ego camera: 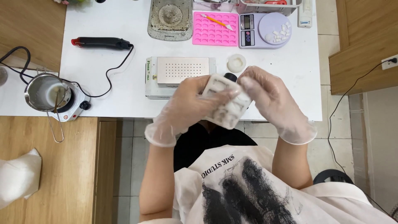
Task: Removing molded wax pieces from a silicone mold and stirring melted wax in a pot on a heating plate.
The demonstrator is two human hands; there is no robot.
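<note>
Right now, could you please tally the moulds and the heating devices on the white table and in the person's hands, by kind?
Moulds: 3, namely the white mould held between left hand and right hand, pink mould, grey mould.
Heating devices: 3, namely heat gun, hot plate, small burner.
Total: 6

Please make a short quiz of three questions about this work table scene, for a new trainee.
1. True or false: both hands, the left hand and the right hand, wear clear plastic gloves.
2. What do the hands hold together?
3. Which lies on the pink silicone tray? A) an orange-handled tool B) a spoon C) a black cable

Key:
1. True.
2. A white, flexible mould with several cavities.
3. A, the orange-handled tool.
</note>
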